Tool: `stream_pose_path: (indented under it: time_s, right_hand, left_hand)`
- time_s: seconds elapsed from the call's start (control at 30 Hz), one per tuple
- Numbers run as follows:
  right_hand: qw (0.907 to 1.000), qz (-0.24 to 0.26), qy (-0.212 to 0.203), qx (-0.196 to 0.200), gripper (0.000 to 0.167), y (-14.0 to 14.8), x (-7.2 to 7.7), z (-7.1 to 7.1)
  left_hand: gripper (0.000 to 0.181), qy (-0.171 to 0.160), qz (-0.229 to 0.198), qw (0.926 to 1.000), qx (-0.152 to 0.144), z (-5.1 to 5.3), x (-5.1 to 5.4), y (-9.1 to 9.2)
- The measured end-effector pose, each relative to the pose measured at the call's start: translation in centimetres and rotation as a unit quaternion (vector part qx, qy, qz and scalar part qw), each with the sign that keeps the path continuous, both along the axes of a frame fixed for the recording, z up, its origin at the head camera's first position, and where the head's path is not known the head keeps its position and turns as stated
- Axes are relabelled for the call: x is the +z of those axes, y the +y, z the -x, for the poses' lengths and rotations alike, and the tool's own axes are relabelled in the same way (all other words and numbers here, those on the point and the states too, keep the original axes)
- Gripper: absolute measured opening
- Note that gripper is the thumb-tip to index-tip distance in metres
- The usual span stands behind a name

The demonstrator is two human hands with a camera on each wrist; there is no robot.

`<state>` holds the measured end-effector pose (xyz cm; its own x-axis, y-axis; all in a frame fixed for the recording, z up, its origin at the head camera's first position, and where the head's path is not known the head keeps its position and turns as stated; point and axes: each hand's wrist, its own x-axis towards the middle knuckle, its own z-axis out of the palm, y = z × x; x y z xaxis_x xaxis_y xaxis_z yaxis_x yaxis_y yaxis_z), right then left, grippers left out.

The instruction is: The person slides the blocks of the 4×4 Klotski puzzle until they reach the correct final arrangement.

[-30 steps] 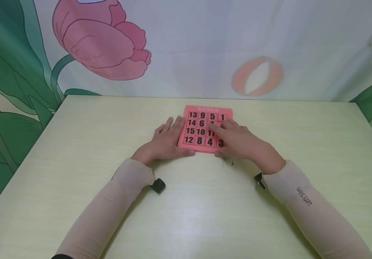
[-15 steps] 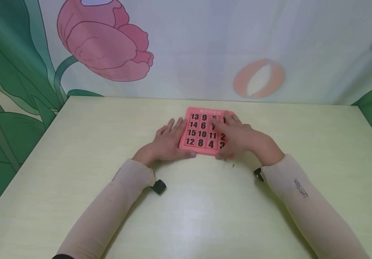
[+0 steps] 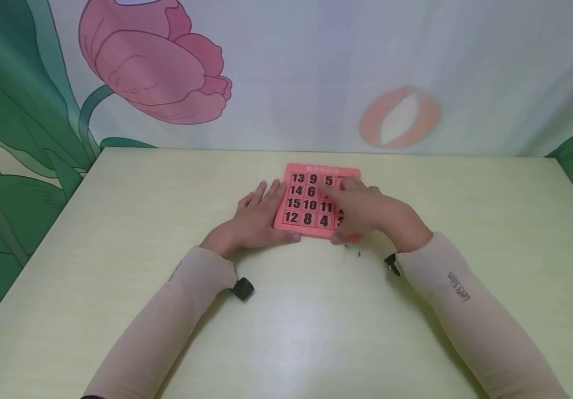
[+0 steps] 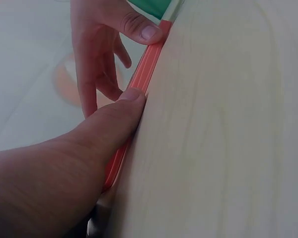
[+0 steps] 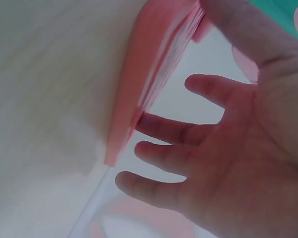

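Head view: the pink number puzzle [image 3: 308, 205] is probably light, stiff; steady its left edge; the left hand [image 3: 257, 217] lies straight-fingered there; the right hand [image 3: 364, 209] spreads, relaxed, over its right side.

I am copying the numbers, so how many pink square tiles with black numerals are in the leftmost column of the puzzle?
4, none hidden. From far to near, along the left side of the pink rectangular puzzle board: tile 13, tile 14, tile 15 and tile 12.
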<state>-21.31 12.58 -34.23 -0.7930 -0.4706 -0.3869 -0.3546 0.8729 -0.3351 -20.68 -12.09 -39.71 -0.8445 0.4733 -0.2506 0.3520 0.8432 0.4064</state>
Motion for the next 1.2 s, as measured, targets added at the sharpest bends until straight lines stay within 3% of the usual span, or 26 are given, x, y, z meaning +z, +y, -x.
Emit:
stream_pose_path:
  time_s: [0.3, 0.6, 0.97, 1.2]
  right_hand:
    - [0.9997, -0.013, -0.01, -0.02, 0.111, -0.3, 0.2, -0.1]
    - [0.9989, -0.017, -0.026, 0.034, 0.109, -1.5, -0.2, 0.6]
    - [0.9961, -0.087, 0.006, -0.013, 0.116, -1.5, 0.8, 0.1]
    - [0.9982, -0.059, 0.005, -0.004, 0.112, -1.9, 0.6, 0.1]
  left_hand:
    - [0.115, -0.001, -0.01, 0.9999, -0.005, 0.1, -0.1, -0.1]
    - [0.115, 0.001, -0.005, 1.0, -0.006, 0.0, 0.0, -0.2]
    - [0.115, -0.002, -0.01, 0.9999, -0.003, -0.1, 0.4, -0.1]
    - [0.116, 0.005, -0.007, 0.9999, -0.009, 0.1, -0.2, -0.2]
